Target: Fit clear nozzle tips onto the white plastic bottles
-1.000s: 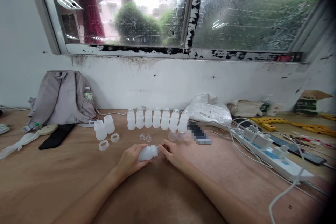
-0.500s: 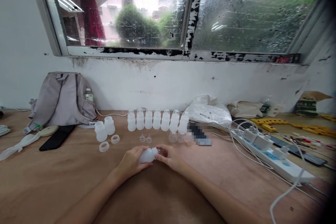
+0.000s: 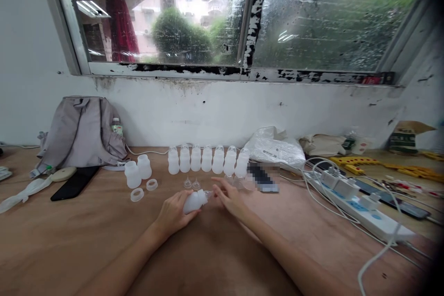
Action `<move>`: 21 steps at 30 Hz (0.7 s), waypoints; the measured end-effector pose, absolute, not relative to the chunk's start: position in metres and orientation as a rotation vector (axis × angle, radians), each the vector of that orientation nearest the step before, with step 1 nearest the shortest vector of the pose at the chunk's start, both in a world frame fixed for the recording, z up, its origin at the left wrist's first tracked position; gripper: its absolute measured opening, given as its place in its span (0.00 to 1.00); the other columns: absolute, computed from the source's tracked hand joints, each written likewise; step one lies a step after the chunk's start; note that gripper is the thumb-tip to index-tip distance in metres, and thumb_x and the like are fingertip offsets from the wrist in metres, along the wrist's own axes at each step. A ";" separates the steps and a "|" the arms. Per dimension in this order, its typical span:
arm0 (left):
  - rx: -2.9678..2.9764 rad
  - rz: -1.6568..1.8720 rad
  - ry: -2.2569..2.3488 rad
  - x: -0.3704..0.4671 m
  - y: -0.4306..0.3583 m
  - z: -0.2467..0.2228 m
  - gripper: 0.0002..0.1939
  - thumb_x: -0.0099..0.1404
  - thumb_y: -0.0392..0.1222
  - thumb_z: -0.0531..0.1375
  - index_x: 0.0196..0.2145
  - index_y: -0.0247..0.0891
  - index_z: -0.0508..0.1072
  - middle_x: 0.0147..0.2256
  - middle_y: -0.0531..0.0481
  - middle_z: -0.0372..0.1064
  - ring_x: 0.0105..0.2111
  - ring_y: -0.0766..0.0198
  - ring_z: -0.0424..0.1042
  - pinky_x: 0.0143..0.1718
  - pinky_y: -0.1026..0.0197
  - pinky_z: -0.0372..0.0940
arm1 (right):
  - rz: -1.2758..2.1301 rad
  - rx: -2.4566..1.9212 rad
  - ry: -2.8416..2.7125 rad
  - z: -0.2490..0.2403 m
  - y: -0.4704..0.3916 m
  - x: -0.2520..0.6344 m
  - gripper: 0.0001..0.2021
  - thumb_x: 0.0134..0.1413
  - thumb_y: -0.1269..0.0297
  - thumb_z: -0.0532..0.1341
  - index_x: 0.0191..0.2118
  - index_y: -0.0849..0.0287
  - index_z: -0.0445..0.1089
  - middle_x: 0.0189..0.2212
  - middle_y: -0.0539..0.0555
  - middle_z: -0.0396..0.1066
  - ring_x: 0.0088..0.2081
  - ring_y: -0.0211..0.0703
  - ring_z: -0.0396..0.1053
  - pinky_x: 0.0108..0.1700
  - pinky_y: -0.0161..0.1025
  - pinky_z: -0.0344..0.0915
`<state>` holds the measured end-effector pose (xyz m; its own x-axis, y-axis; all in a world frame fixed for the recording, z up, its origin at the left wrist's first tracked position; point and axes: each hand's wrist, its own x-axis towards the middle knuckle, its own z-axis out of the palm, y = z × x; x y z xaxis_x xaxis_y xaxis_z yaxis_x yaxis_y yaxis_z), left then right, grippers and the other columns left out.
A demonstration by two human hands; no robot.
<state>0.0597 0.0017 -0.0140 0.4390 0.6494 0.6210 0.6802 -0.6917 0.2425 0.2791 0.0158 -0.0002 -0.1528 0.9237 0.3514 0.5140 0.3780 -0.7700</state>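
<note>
My left hand (image 3: 175, 212) is wrapped round a white bottle (image 3: 194, 201) with a ring and a clear nipple on its end, tilted to the right. Just right of the nipple, my right hand (image 3: 231, 198) has its fingers apart and holds nothing. Beyond my hands stands a row of several capped white bottles (image 3: 207, 161). In front of the row lie two clear nipples (image 3: 196, 184) and, partly behind my right hand, some clear domed caps (image 3: 238, 182). To the left are two open bottles (image 3: 133, 175) and two white rings (image 3: 137, 194).
A grey backpack (image 3: 81, 134) and a black phone (image 3: 73, 184) are at the left. At the right lie a silvery plastic bag (image 3: 275, 148), a partly blurred phone (image 3: 262, 178), and a white power strip (image 3: 360, 212) with trailing cables.
My right hand has let go of the bottle's top end and moved slightly right and away from me, its fingers spreading. The bottle in my left hand now tips up more at its nipple end.
</note>
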 end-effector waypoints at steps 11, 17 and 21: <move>-2.697 -1.056 -1.225 0.049 0.006 -0.010 0.22 0.55 0.51 0.58 0.46 0.42 0.61 0.43 0.48 0.68 0.43 0.57 0.68 0.43 0.56 0.63 | 0.155 -1.491 -1.751 -0.018 0.053 0.330 0.14 0.50 0.61 0.55 0.41 0.62 0.67 0.21 0.53 0.67 0.24 0.43 0.64 0.29 0.38 0.59; -2.694 -1.093 -1.369 0.049 0.004 -0.006 0.22 0.55 0.52 0.57 0.45 0.43 0.62 0.42 0.49 0.69 0.41 0.57 0.69 0.40 0.58 0.64 | 0.802 -1.084 -1.382 -0.002 0.036 0.302 0.17 0.43 0.51 0.60 0.34 0.59 0.64 0.32 0.55 0.69 0.32 0.44 0.67 0.27 0.38 0.65; -2.712 -1.099 -1.448 0.050 0.003 -0.004 0.21 0.54 0.52 0.58 0.45 0.44 0.62 0.42 0.49 0.69 0.41 0.57 0.69 0.40 0.58 0.64 | 1.114 -0.953 -1.214 -0.001 0.024 0.284 0.17 0.40 0.53 0.64 0.33 0.59 0.65 0.30 0.52 0.68 0.30 0.40 0.67 0.31 0.40 0.67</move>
<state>0.0499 0.0026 -0.0042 0.3824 0.7756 0.5022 0.6926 -0.6003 0.3999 0.2844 0.0243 -0.0005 0.0062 0.9767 0.2146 -0.1296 0.2136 -0.9683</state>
